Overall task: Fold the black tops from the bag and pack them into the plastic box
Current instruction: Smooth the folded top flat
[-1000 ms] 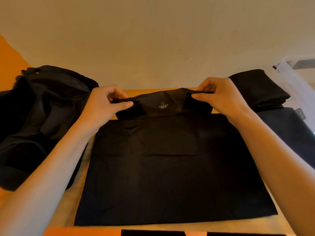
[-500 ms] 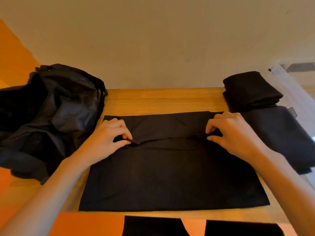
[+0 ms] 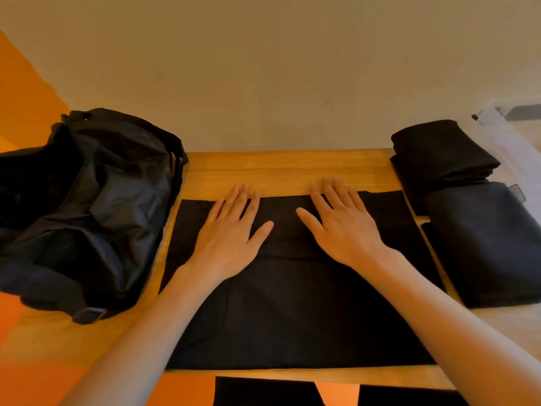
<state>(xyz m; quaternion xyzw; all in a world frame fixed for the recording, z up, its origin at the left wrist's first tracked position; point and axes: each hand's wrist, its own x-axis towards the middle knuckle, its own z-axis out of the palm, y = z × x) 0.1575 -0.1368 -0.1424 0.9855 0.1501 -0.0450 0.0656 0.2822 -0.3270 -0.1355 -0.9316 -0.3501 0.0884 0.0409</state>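
Left of the black top point(image 3: 292, 303) spread on the desk point(image 3: 292, 168) slumps the bag point(image 3: 117, 186), its inside too dark to read. On the top's folded far band we press our left hand point(image 3: 231, 238) and right hand point(image 3: 342, 227), fingers point(image 3: 235, 202) straight and spread. Right of the top sit folded tops point(image 3: 439, 153), then the plastic box point(image 3: 518, 142), contents unclear.

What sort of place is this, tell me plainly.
Likely a room at home: a wooden table against a bare wall, a black bag and folded tops beside a plastic box.
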